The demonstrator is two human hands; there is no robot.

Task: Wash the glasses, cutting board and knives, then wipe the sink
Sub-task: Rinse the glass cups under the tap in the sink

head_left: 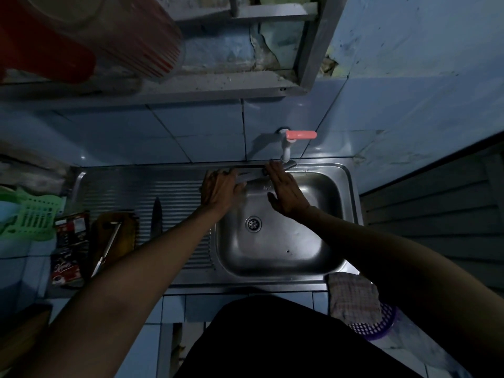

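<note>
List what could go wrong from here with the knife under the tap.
1. The left hand holds a knife at the sink's back edge while the right hand lies flat along its blade; a wet slip could cut the fingers.
2. Another knife lies loose on the ribbed drainboard beside the left forearm, which might brush it.
3. The light is dim, so blade edges are hard to judge.

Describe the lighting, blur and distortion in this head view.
Head view: dim, bluish light; glare on the sink rim and wall tiles; the red container at top left is blurred; wide-angle bending curves the forearms and counter edges; the left hand and right hand are slightly soft.
</note>
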